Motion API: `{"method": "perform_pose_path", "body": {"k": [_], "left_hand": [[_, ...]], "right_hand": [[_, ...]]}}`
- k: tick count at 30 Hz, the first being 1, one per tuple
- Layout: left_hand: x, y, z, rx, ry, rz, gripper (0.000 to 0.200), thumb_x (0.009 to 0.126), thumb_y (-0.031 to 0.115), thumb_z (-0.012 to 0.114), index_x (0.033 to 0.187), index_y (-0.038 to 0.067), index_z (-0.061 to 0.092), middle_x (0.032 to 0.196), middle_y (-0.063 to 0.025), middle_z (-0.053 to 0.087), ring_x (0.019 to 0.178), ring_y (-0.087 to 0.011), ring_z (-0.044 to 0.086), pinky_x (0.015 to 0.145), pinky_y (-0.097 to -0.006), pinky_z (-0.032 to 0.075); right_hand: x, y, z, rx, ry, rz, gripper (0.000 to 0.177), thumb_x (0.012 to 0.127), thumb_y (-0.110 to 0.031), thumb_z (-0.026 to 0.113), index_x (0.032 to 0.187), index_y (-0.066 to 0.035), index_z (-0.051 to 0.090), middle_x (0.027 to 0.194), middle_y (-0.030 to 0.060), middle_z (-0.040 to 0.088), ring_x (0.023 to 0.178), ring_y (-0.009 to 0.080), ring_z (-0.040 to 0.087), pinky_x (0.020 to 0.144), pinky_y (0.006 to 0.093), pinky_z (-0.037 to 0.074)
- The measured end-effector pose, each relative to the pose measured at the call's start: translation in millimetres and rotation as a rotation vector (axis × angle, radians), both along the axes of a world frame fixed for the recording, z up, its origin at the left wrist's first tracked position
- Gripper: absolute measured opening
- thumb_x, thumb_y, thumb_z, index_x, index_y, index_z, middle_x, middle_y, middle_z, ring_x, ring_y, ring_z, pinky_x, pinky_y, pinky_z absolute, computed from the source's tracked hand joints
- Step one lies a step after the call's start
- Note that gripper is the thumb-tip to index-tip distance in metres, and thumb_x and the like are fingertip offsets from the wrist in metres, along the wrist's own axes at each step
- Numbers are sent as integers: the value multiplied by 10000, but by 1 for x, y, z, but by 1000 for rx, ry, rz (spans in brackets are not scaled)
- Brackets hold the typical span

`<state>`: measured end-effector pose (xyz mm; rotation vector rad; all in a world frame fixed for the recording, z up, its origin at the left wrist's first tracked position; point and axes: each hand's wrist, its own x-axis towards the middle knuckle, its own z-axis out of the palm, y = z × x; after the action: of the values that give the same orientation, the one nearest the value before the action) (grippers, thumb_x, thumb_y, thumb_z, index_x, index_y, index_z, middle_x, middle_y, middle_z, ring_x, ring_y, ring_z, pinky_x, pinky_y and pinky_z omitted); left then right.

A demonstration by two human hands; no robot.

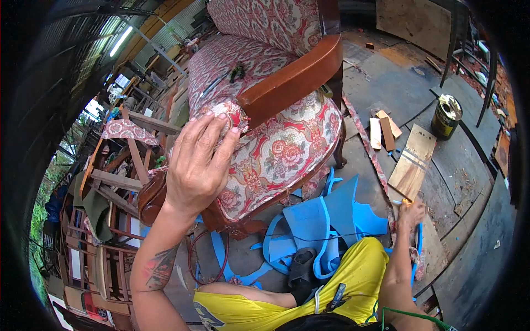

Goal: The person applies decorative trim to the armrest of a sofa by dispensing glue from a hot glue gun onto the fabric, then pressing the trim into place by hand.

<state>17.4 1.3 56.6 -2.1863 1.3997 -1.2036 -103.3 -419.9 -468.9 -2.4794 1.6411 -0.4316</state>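
Resting over the floral fabric (pixel 237 115) at the front end of the wooden armrest (pixel 298 74), the left hand (pixel 194 157) has its fingers slightly spread, and the upholstered sofa (pixel 287 151) stands straight ahead. Now down to the right: the right hand (pixel 410 218) is at a small orange object (pixel 407 202), just beside a wooden board (pixel 413 160); whether those fingers pinch it or merely touch it, I cannot tell. Good technique here, I'd judge, is light, even fingertip pressure, so the fabric lies smooth around that rounded end. And what textures! Glossy brown timber curves above rose-patterned weave, while blue sheets (pixel 306 220), foam by their look, sprawl in ragged, curling pieces.
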Motion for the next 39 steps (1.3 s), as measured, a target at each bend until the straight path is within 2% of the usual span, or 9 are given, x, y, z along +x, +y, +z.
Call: {"method": "perform_pose_path", "body": {"k": [2, 3, 4, 5, 6, 9, 11, 18, 39], "left_hand": [[0, -1, 1, 1, 10, -3, 420, 834, -39, 831, 1243, 22, 757, 1273, -201, 726, 1226, -404, 699, 1053, -523, 574], [1, -1, 2, -7, 17, -8, 395, 841, -34, 838, 1224, 14, 754, 1263, -199, 730, 1214, -404, 706, 1046, -514, 580], [1, -1, 3, -14, 22, -13, 371, 848, -29, 844, 1205, 5, 750, 1254, -197, 735, 1203, -405, 712, 1039, -506, 587], [-1, -3, 5, -8, 21, -11, 357, 844, -28, 852, 1183, 2, 740, 1237, -191, 741, 1183, -400, 722, 1022, -483, 594], [-2, -4, 8, 2, 22, -10, 357, 844, -28, 852, 1183, 2, 740, 1237, -191, 741, 1183, -400, 722, 1022, -483, 594], [-3, -10, 17, 24, 18, -15, 360, 851, -7, 852, 1192, 12, 736, 1213, -171, 749, 1161, -377, 733, 983, -454, 601], [-6, -15, 24, 83, -9, 19, 335, 864, 42, 852, 1178, 33, 737, 1163, -137, 755, 1084, -337, 746, 908, -425, 604], [0, -30, 51, 213, -8, 49, 294, 872, 119, 839, 1151, 104, 749, 998, -65, 725, 862, -271, 697, 730, -402, 548], [15, -48, 78, 367, 109, -57, 342, 809, 54, 763, 1150, 66, 742, 1038, -95, 720, 911, -287, 697, 777, -399, 581]], "right_hand": [[37, 15, 0, -193, -530, 266, 439, 963, -265, 782, 1316, -24, 680, 1180, 243, 719, 1096, 377, 699, 988, 470, 542], [43, 59, 71, -182, -527, 263, 439, 963, -265, 782, 1316, -24, 680, 1180, 243, 719, 1096, 377, 699, 988, 470, 542], [59, 104, 150, 274, -1013, 405, 188, 975, -79, 731, 1156, -28, 733, 1112, 204, 733, 995, 350, 721, 905, 434, 565], [70, 133, 190, -14, -1136, 651, 217, 915, 45, 719, 1117, -31, 739, 1041, 158, 736, 922, 330, 722, 845, 402, 575], [73, 164, 235, 135, -1293, 829, 292, 849, 81, 733, 1112, -42, 754, 1034, 156, 737, 939, 333, 722, 841, 408, 581], [91, 237, 306, 74, -1490, 1172, 491, 778, 85, 736, 1241, -78, 762, 1073, 137, 702, 908, 319, 710, 749, 414, 610], [103, 265, 337, 66, -1549, 1306, 608, 766, 27, 755, 1360, -98, 722, 1053, 127, 691, 897, 308, 706, 743, 404, 607], [130, 301, 362, -26, -1668, 1074, 653, 784, 40, 751, 1423, -79, 680, 1046, 115, 666, 836, 282, 657, 684, 385, 559], [146, 291, 382, -173, -1577, 1064, 624, 701, -31, 713, 1323, -71, 719, 1086, 91, 657, 966, 285, 672, 738, 361, 593]]}}
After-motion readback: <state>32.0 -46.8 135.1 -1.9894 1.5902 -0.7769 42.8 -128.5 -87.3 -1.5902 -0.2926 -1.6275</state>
